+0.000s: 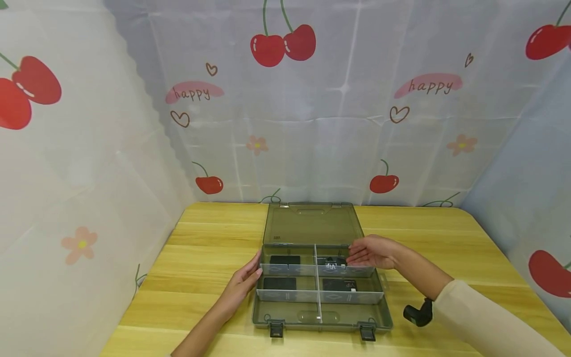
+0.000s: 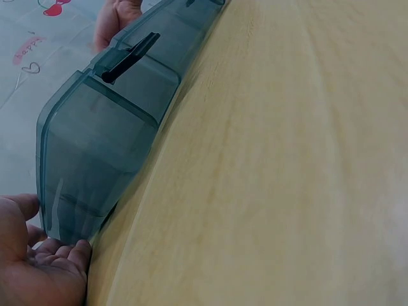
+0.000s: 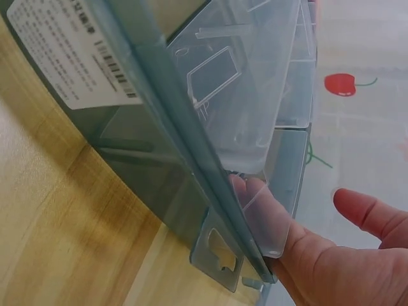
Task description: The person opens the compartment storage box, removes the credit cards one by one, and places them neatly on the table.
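In the head view, "VIP" is printed on a card (image 1: 331, 266) in the back right compartment of the open box (image 1: 286, 312) on the worktop (image 1: 214, 233), and on another card (image 1: 339, 285) in front; "happy" is written twice on the cloth (image 1: 308, 163). In the left wrist view, the box's corner is clasped by the left hand (image 2: 29, 274). In the right wrist view, the fine print of the label (image 3: 70, 54) is illegible; the right hand (image 3: 341, 264) is dipped inside, thumb apart, its grip loose.

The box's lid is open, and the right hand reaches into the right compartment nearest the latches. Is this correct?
Not quite: the head view shows the right hand reaching into the right compartment farthest from the latches. The lid is open.
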### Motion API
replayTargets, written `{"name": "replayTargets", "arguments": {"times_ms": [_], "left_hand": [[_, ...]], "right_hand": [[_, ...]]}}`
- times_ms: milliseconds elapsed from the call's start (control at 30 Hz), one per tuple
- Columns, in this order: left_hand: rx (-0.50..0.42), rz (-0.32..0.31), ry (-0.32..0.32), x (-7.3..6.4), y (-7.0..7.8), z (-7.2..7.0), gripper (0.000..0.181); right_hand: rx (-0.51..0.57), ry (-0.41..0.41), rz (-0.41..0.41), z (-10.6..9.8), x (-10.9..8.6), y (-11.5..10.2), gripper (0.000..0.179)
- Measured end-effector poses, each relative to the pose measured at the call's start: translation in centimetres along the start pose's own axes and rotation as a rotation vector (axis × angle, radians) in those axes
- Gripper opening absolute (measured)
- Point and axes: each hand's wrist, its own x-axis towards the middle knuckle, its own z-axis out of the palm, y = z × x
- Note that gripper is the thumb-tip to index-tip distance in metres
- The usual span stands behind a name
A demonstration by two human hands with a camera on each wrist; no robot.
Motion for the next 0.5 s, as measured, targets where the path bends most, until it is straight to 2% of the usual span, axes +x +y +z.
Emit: {"name": "replayTargets", "arguments": {"times_ms": [267,500], "left_hand": [[0.001,-0.01,0.008,-0.02,-0.1,-0.04,0.061],[-0.001,-0.009,0.009,0.02,-0.1,0.01,0.06]], "right_hand": [[0.015,0.006,-0.017,0.11,0.07,0.07,0.047],[0.023,-0.002,-0.058,0.11,-0.19,-0.07,0.034]]}}
